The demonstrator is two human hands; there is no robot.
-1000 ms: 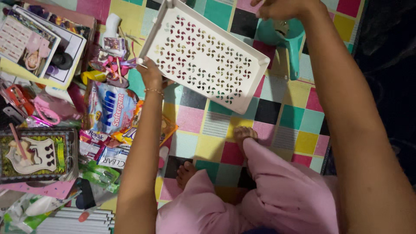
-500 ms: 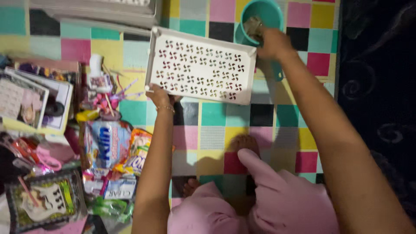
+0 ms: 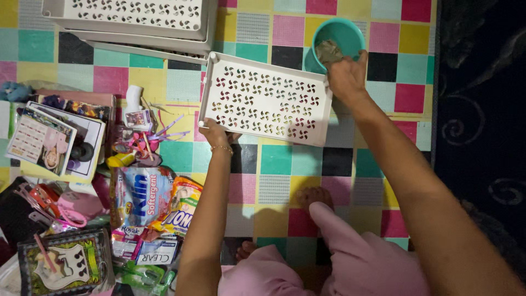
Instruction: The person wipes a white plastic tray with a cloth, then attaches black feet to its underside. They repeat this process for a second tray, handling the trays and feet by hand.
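Near the frame's top, the left hand pinches the white tray's corner while the right hand clutches a cloth at the teal bucket, so the one-handed tray could tip.

Both arms come into view bare from the upper arm down, no sleeves anywhere along them. The left hand shows a thin gold-coloured beaded bracelet sitting snug at the wrist. The right hand carries nothing at all, no ring, no band, no watch. Lower in the view, pale pink trousers of soft, loose cloth cover the legs, with folds bunching at the knees. The feet are bare, toes peeking out past the pink hems.
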